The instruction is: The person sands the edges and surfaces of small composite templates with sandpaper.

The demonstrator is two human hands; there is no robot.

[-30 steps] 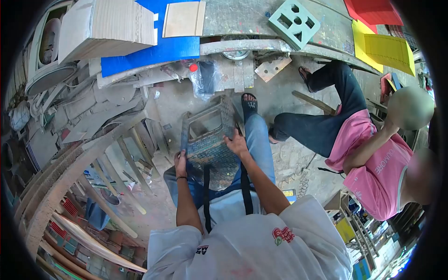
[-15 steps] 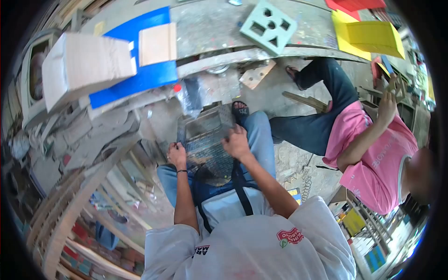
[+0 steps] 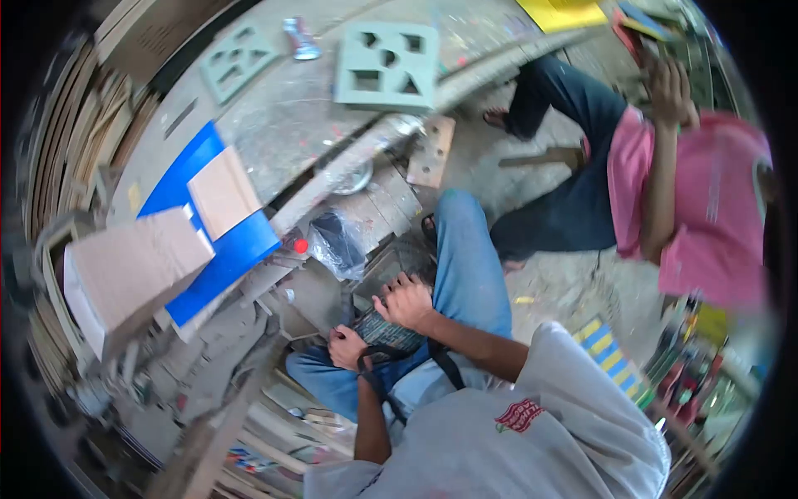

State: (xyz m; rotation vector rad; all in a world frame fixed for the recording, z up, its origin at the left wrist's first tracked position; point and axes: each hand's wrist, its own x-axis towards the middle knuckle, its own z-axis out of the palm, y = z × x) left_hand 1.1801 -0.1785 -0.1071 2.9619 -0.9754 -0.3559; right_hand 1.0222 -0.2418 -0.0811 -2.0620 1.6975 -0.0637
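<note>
Between my knees is a dark patterned panel [image 3: 386, 329] with a grey frame, partly covered by my hands and legs. My left hand [image 3: 346, 348], with a dark band at its wrist, is closed at the panel's left edge. Curled fingers of my right hand [image 3: 405, 301] rest at the panel's far right side, close to my raised knee. A black strap [image 3: 446, 366] runs over my lap. Just beyond my hands lies a clear plastic bag [image 3: 337, 241] with something dark inside, beside a red cap [image 3: 301, 246].
Ahead is a worktable [image 3: 274, 108] holding a pale green block with shaped holes [image 3: 386, 66], a thinner green panel [image 3: 238, 60], a can [image 3: 300, 39] and a blue board [image 3: 224, 279]. A wooden box [image 3: 141, 262] stands left. A person in pink [image 3: 715, 200] sits at right.
My view has turned and tilted, so the table and the person in pink have shifted. My hands have come closer together, and the panel between them shows less.
</note>
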